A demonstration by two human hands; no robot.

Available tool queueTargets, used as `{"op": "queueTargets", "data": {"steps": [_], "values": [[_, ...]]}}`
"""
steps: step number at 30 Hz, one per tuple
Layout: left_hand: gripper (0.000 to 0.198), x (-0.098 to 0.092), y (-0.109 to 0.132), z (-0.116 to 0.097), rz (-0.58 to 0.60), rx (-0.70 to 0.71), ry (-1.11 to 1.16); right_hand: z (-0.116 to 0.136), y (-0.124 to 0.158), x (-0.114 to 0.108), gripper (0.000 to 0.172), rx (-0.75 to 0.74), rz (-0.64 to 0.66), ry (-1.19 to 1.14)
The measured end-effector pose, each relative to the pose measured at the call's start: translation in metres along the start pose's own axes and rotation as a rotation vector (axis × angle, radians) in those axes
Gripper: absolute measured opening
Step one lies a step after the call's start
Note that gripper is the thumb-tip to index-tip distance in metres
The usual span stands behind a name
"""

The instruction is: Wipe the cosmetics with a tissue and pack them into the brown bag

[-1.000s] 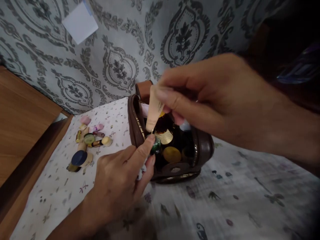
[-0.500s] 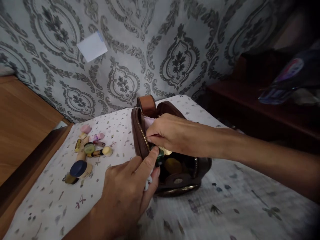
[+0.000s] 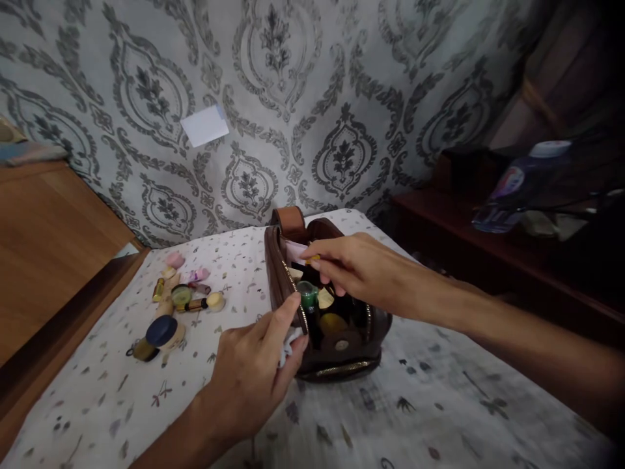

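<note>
A brown zippered bag [image 3: 342, 369] stands open on the patterned sheet. My left hand [image 3: 258, 365] is closed round a crumpled white cloth [image 3: 290, 343], its fingertips at the bag's near left zip edge. Over the opening, my right hand [image 3: 354, 260] pinches a small yellow thing [image 3: 312, 259], too small to name, between thumb and fingers. Inside the bag are a green transparent item [image 3: 307, 295], a pale yellow piece [image 3: 325, 299] and a round yellowish item [image 3: 333, 322]. Dark folds and my right hand hide the rest of the contents.
Left of the bag lies a group of small cosmetics, among them a jar with a dark blue lid [image 3: 163, 332] and a pink tube [image 3: 195, 275]. A wooden panel [image 3: 63, 247] borders the left. At the right, a purple bottle [image 3: 517, 189] stands on a dark red surface [image 3: 430, 221].
My right hand has lifted slightly out of the bag, and a small yellow thing shows in its fingertips. More of the green item is visible. The camera view has shifted a little.
</note>
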State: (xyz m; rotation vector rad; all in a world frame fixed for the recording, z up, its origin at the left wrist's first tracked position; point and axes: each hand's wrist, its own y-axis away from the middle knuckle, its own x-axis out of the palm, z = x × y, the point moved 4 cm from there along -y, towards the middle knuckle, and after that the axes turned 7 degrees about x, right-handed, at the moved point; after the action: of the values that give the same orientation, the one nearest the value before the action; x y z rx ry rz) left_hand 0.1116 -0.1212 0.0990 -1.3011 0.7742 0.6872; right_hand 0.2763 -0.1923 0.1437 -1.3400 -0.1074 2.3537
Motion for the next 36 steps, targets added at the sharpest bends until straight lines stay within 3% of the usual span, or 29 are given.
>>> {"op": "queueTargets", "data": {"steps": [4, 7, 10, 14, 18, 21, 26, 30, 36], "values": [[0.038, 0.002, 0.028, 0.003, -0.010, 0.003, -0.016, 0.007, 0.025, -0.009, 0.025, 0.064, -0.135, -0.026], [0.034, 0.006, 0.057, 0.011, 0.004, -0.044, -0.062, 0.020, 0.051, -0.003, 0.027, 0.028, -0.150, -0.085], [0.024, 0.012, 0.089, 0.025, 0.110, -0.110, -0.107, 0.037, 0.074, 0.020, 0.026, -0.060, -0.063, -0.152], [0.021, 0.018, 0.129, 0.051, 0.317, -0.245, -0.154, 0.056, 0.086, 0.079, 0.028, -0.112, 0.122, -0.218], [0.021, 0.015, 0.158, 0.073, 0.401, -0.343, -0.162, 0.064, 0.082, 0.145, 0.029, -0.066, 0.246, -0.222], [0.021, 0.013, 0.173, 0.083, 0.363, -0.357, -0.099, 0.064, 0.072, 0.181, 0.027, 0.021, 0.260, -0.209], [0.020, 0.014, 0.183, 0.089, 0.291, -0.377, -0.002, 0.078, 0.038, 0.210, 0.030, 0.108, 0.262, -0.242], [0.012, 0.017, 0.185, 0.093, 0.280, -0.425, 0.024, 0.093, 0.011, 0.237, 0.027, 0.175, 0.311, -0.487], [0.006, 0.020, 0.191, 0.101, 0.266, -0.494, 0.026, 0.091, 0.011, 0.268, 0.029, 0.161, 0.225, -0.652]]}}
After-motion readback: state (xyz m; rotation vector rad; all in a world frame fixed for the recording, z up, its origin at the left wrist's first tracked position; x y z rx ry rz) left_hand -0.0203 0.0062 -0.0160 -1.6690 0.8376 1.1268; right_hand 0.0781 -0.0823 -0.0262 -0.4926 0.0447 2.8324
